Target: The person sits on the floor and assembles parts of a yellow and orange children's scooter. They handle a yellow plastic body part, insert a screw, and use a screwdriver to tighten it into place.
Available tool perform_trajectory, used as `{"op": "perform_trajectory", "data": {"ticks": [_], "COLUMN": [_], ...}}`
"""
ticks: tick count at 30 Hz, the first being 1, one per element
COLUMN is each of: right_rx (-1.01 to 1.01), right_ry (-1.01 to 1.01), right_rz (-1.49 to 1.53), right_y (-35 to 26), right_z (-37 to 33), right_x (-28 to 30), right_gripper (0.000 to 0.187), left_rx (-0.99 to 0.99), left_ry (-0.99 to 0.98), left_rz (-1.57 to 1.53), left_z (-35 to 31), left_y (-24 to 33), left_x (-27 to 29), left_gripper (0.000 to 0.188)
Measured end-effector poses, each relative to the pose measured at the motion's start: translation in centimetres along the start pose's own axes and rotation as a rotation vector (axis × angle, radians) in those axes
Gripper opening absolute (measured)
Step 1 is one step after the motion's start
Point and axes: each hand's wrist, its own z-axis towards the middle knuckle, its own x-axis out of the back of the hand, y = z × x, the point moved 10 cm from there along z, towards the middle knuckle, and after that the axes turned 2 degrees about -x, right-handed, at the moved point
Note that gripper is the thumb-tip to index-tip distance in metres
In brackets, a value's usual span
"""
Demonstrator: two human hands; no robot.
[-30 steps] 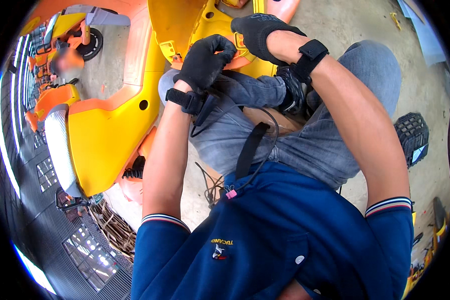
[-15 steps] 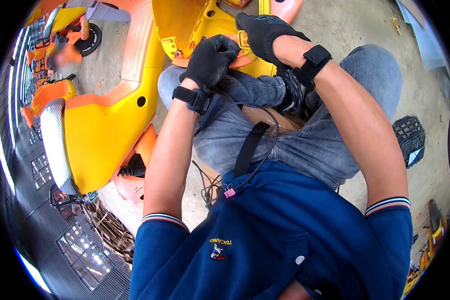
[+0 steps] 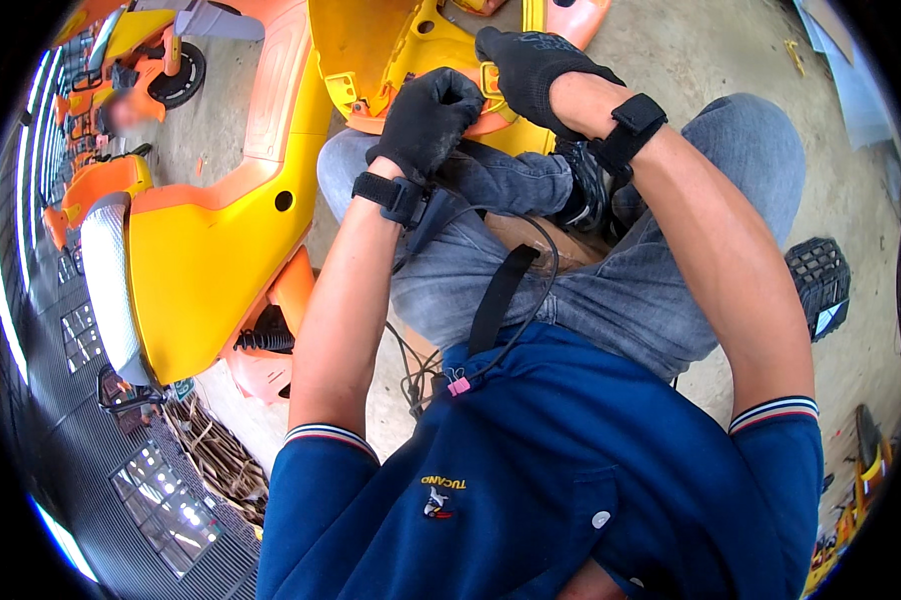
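Both my hands wear black gloves and work at the yellow-and-orange plastic body panel (image 3: 366, 45) at the top of the view. My left hand (image 3: 431, 122) is closed in a pinch at the panel's near edge; whatever its fingertips hold is hidden. Just beside it, my right hand (image 3: 543, 75) has its fingers curled over the panel's right part, next to a small yellow bracket with a square opening (image 3: 490, 79). What lies inside the right fingers is out of sight. A second yellow bracket (image 3: 342, 86) sits left of my left hand.
A yellow-and-orange scooter body (image 3: 206, 265) with a silver seat (image 3: 109, 285) stands close at my left. Beyond it are more orange scooters (image 3: 111, 185) and a blurred person. A dark cable (image 3: 556, 245) loops over my lap. A black grid-patterned object (image 3: 819, 285) lies right of my knee.
Both hands stay at nearly the same spot on the panel. My left hand has shifted slightly to the right, its wrist turning a little; the right hand barely moves.
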Motion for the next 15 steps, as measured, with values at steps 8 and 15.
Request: {"op": "perform_trajectory", "data": {"ticks": [8, 15], "right_rx": [-0.001, 0.002], "right_ry": [0.015, 0.037], "right_rz": [0.044, 0.034], "right_y": [0.37, 0.41], "right_z": [-0.08, -0.02], "right_x": [-0.22, -0.32], "right_gripper": [0.036, 0.035], "left_rx": [0.026, 0.070], "left_ry": [-0.004, -0.041], "left_rz": [0.033, 0.037], "left_z": [-0.12, -0.22], "left_y": [0.42, -0.25], "left_x": [-0.05, -0.45], "left_gripper": [0.006, 0.007]}}
